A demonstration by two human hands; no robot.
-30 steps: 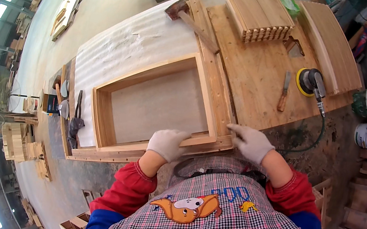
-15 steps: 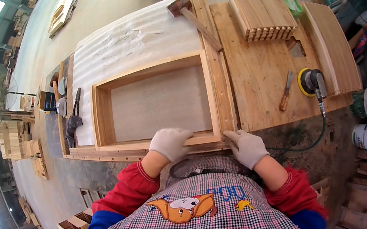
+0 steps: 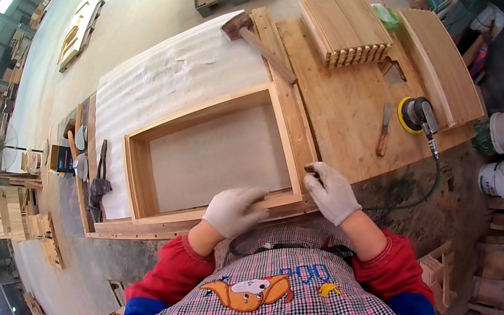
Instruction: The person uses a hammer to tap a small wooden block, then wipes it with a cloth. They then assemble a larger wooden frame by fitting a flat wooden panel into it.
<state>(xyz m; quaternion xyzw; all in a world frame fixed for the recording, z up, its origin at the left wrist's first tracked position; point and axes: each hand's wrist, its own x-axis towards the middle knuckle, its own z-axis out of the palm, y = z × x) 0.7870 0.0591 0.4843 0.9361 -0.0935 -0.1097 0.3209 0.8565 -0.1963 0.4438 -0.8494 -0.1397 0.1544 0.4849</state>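
A rectangular wooden frame (image 3: 207,108) lies on white padding against wooden rails at its near and right sides. My left hand (image 3: 233,211), in a pale work glove, is over the near side of the frame, fingers stretched out and slightly blurred, with nothing visible in them. Beside the frame's near right corner is my gloved right hand (image 3: 333,195). Its thumb and fingers are pinched together, and a small dark thing shows at their tips, too small to name. A mallet (image 3: 264,50) rests across the right rail, past the frame's far corner.
To the right, a plywood board (image 3: 340,116) holds a chisel (image 3: 384,130), a sander (image 3: 416,115) with a hose, and stacked slatted panels (image 3: 346,22). Curved boards (image 3: 440,66) lie beyond. White buckets (image 3: 496,178) stand far right. Tools (image 3: 100,185) lie left of the padding.
My left hand has loosened from the frame's near side and its fingers have straightened. My right hand has come up off the corner, now pinching a small dark thing. The view has shifted slightly.
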